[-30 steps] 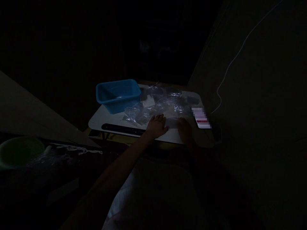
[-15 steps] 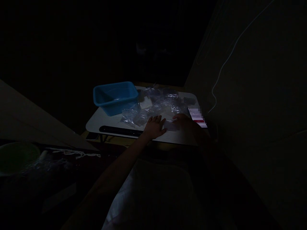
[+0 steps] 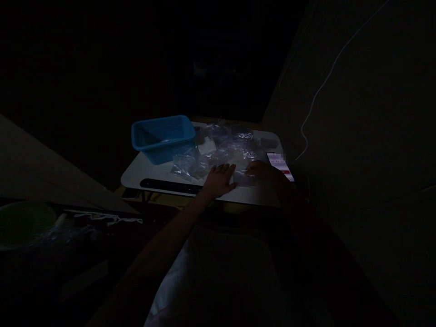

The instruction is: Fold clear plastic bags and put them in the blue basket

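Observation:
My left hand (image 3: 220, 180) lies flat on the white table, palm down, its fingers stretched out and thumb apart. It rests at the left edge of a flat, clear plastic bag (image 3: 244, 180). On the bag's right side, the bent fingers of my right hand (image 3: 259, 170) are closed at its upper edge; the dark hides part of that hand. Beyond both hands spreads a heap of crumpled clear plastic bags (image 3: 221, 152). A small white folded piece (image 3: 206, 146), its material unclear, sits among them.
A blue plastic basin (image 3: 163, 134) stands at the table's left back. A lit phone (image 3: 281, 167) lies at the right edge, and a black slot strip (image 3: 170, 185) runs along the front of the table (image 3: 136, 170). A white cable (image 3: 318, 88) hangs on the right wall.
My right hand has shifted very slightly at the flat bag. My left hand stays in place, and the view has moved only a little.

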{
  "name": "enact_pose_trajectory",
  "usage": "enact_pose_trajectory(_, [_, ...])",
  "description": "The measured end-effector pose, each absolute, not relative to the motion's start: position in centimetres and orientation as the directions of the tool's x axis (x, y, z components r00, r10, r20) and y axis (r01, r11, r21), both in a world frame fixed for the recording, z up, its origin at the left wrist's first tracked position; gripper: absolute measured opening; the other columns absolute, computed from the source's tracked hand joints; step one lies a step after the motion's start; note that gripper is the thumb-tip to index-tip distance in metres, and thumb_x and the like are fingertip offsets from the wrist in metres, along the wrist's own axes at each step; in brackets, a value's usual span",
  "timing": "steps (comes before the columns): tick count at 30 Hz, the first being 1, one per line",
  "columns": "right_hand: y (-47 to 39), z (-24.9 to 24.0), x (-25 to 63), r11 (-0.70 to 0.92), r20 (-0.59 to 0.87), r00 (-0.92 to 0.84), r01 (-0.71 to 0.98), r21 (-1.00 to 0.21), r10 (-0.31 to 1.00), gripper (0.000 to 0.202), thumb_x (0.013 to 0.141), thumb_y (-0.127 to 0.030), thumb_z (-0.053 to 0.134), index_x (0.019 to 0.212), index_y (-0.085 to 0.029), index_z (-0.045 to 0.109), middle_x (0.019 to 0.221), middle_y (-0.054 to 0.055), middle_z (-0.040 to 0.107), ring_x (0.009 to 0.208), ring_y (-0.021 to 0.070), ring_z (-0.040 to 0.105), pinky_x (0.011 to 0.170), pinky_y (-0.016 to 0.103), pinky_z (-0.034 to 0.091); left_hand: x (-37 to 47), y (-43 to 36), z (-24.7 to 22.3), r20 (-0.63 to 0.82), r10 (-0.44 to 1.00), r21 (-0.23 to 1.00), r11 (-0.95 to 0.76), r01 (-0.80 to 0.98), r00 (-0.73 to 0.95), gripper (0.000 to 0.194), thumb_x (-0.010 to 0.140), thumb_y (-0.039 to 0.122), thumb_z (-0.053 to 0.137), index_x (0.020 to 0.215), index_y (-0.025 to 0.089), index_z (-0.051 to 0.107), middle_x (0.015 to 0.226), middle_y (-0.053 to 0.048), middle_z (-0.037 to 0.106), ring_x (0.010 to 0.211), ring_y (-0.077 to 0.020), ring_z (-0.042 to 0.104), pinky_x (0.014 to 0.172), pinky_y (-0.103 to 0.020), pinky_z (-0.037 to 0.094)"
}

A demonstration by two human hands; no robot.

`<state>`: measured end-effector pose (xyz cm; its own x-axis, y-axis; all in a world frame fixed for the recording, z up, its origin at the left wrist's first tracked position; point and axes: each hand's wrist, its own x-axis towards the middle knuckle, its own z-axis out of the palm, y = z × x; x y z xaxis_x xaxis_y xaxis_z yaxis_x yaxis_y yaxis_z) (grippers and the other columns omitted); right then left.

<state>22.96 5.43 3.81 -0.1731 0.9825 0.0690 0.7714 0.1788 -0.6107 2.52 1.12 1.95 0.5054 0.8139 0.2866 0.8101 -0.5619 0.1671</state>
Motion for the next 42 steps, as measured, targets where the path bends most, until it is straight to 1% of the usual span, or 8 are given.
enact_pose_trajectory(4, [5.0,4.4,22.9,0.123,-0.078,-0.247,0.704,-0.7,0.966,0.007,0.066,-0.022,0.06,0.069,-0.019,0.066,0.07,0.0,0.066,0.066,0.0138,0.06,0.06,0.024,0.047,2.2,1.8,1.9,0.325,0.805,0.292,-0.584,0.757,0.496,0.055,0.081,0.047,0.045,0.124,0.013,0.046,0.124,-0.012,0.052,0.116,-0.0258,0.044,0.097,-0.041,0.032])
enact_pose_trajectory(8, [4.2,4.6,22.1,0.133,-0.108,-0.338,0.615,-0.777,0.935,0.01,0.063,-0.024,0.06,0.068,-0.017,0.065,0.067,-0.001,0.064,0.066,0.0134,0.059,0.06,0.022,0.045,1.7,3.0,1.4,0.364,0.8,0.559,-0.598,0.574,0.477,0.034,0.086,0.03,0.036,0.097,0.014,0.064,0.101,-0.007,0.066,0.095,-0.0162,0.059,0.087,-0.029,0.042])
enact_pose_trajectory(11, [3.5,4.5,21.5,0.09,-0.129,-0.338,0.563,-0.821,0.932,0.012,0.063,-0.026,0.058,0.068,-0.016,0.063,0.062,-0.001,0.063,0.059,0.0129,0.057,0.057,0.023,0.043,1.5,3.5,0.9,0.332,0.844,0.722,-0.515,0.463,0.421,0.026,0.079,0.023,0.043,0.081,0.014,0.068,0.087,-0.005,0.069,0.08,-0.0143,0.062,0.074,-0.024,0.047])
enact_pose_trajectory(15, [3.3,4.6,21.4,0.062,-0.147,-0.36,0.508,-0.859,0.921,0.013,0.065,-0.028,0.055,0.067,-0.017,0.062,0.057,-0.001,0.061,0.054,0.0127,0.056,0.055,0.024,0.043,1.3,3.2,0.6,0.252,0.909,0.835,-0.378,0.4,0.331,0.023,0.074,0.022,0.046,0.069,0.012,0.066,0.067,0.0,0.066,0.063,-0.0124,0.06,0.058,-0.02,0.046])
enact_pose_trajectory(24, [4.0,3.2,21.5,0.091,-0.098,-0.281,0.587,-0.804,0.955,0.015,0.063,-0.026,0.059,0.073,-0.017,0.065,0.072,0.001,0.067,0.069,0.0154,0.061,0.062,0.025,0.046,1.5,3.2,0.8,0.248,0.923,0.852,-0.353,0.387,0.294,0.018,0.07,0.017,0.049,0.071,0.013,0.067,0.067,0.0,0.067,0.062,-0.0109,0.06,0.056,-0.018,0.045])
enact_pose_trajectory(28, [3.8,2.1,20.2,0.147,0.022,-0.215,0.582,-0.8,0.976,0.02,0.067,-0.029,0.057,0.082,-0.018,0.067,0.082,0.003,0.069,0.077,0.0166,0.062,0.067,0.026,0.046,1.5,3.4,0.5,0.275,0.912,0.814,-0.39,0.431,0.304,0.018,0.07,0.014,0.049,0.071,0.013,0.067,0.068,0.0,0.067,0.063,-0.0113,0.061,0.059,-0.019,0.046])
enact_pose_trajectory(32, [3.8,1.6,18.7,0.211,0.097,-0.218,0.591,-0.779,0.971,0.019,0.07,-0.031,0.057,0.081,-0.019,0.068,0.081,0.002,0.07,0.077,0.0162,0.063,0.069,0.026,0.046,1.5,3.4,0.4,0.296,0.903,0.78,-0.417,0.467,0.311,0.018,0.07,0.013,0.05,0.075,0.013,0.068,0.072,-0.001,0.069,0.067,-0.0121,0.062,0.06,-0.019,0.047])
enact_pose_trajectory(42, [3.7,1.8,17.9,0.211,0.101,-0.199,0.676,-0.706,0.975,0.015,0.07,-0.026,0.056,0.074,-0.021,0.07,0.076,0.0,0.07,0.074,0.0161,0.063,0.068,0.025,0.045,1.6,3.4,0.7,0.312,0.899,0.733,-0.433,0.524,0.307,0.021,0.071,0.012,0.049,0.08,0.015,0.068,0.079,-0.002,0.069,0.07,-0.013,0.063,0.066,-0.021,0.047])
